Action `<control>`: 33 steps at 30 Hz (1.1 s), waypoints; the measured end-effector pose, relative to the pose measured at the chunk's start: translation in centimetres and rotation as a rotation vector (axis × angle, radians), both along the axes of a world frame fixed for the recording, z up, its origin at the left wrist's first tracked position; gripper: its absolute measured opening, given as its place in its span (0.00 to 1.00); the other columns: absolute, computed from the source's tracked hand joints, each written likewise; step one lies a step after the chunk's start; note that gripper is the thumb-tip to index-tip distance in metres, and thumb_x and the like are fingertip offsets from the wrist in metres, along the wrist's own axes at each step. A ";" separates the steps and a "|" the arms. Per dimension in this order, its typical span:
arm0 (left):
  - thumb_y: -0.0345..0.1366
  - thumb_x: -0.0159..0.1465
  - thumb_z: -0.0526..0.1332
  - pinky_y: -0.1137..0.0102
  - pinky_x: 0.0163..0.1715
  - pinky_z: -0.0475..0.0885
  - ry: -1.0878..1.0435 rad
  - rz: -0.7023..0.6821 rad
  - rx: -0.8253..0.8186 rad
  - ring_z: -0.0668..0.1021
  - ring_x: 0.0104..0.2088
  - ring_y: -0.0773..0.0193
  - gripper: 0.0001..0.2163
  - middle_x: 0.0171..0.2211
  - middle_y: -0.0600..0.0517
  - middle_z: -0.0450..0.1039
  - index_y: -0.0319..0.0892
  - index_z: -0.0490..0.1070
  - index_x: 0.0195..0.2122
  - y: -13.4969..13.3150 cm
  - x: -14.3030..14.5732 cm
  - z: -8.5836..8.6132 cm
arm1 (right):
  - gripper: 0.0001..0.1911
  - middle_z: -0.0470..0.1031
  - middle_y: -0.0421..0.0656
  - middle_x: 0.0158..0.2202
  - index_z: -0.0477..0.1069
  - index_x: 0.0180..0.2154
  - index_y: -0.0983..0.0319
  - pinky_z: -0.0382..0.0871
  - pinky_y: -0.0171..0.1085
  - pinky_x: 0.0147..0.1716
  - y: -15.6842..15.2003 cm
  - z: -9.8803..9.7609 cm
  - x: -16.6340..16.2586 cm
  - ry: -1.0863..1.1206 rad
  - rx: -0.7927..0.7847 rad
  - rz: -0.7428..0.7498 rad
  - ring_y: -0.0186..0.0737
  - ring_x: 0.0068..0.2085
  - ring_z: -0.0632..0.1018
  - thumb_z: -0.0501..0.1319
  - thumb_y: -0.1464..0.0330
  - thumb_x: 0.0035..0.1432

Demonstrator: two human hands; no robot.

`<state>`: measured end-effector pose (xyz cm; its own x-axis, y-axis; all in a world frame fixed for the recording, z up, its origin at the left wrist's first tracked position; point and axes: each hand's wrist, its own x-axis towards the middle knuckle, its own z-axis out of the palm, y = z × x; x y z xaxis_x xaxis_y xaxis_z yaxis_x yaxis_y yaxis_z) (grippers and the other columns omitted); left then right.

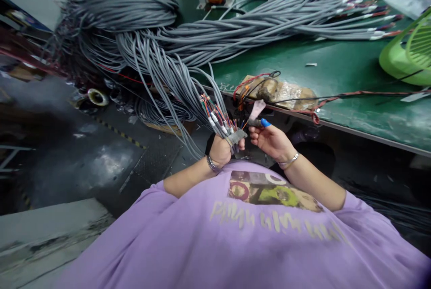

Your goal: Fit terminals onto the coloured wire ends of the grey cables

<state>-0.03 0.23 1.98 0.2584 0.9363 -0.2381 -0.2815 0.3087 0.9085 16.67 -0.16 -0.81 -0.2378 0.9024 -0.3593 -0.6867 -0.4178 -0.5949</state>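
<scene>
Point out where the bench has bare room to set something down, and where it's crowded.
Bare green tabletop shows between the grey cables, the wrapped bundle and the slotted green plastic, broken by a white scrap. Crowded: the left side, heaped with cables.

the cables (215,35) look matt plastic, the tabletop (350,67) smooth and glossy.

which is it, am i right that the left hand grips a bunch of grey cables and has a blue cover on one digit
Not quite: the head view shows the blue cover on a digit of the right hand, not the left. The left hand does grip a bunch of grey cables.
</scene>
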 end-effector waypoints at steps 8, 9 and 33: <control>0.49 0.51 0.73 0.73 0.21 0.69 0.061 -0.110 0.074 0.72 0.17 0.70 0.19 0.17 0.54 0.72 0.38 0.72 0.23 0.2 -0.2 -1.1 | 0.17 0.74 0.37 0.27 0.79 0.36 0.61 0.60 0.33 0.26 -2.3 1.4 -1.9 -0.288 0.228 -0.123 0.29 0.25 0.67 0.75 0.60 0.45; 0.49 0.50 0.74 0.72 0.21 0.70 0.069 -0.129 0.076 0.73 0.17 0.70 0.19 0.17 0.53 0.72 0.38 0.72 0.23 0.3 -0.2 -1.3 | 0.15 0.74 0.37 0.26 0.78 0.35 0.60 0.60 0.33 0.26 -2.3 1.4 -2.1 -0.328 0.233 -0.147 0.30 0.25 0.68 0.75 0.61 0.45; 0.46 0.46 0.76 0.73 0.24 0.73 0.043 -0.236 0.086 0.78 0.23 0.67 0.19 0.24 0.49 0.77 0.37 0.77 0.31 0.4 -0.9 0.1 | 0.15 0.81 0.43 0.38 0.81 0.42 0.55 0.74 0.45 0.43 -4.7 3.6 1.7 -0.833 0.508 -0.083 0.44 0.39 0.78 0.72 0.60 0.51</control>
<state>-0.96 0.59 2.03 0.4636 0.8685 -0.1755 -0.1714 0.2822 0.9439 18.33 -4.90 2.80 -0.0133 0.9986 0.0521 0.0189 0.0524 -0.9984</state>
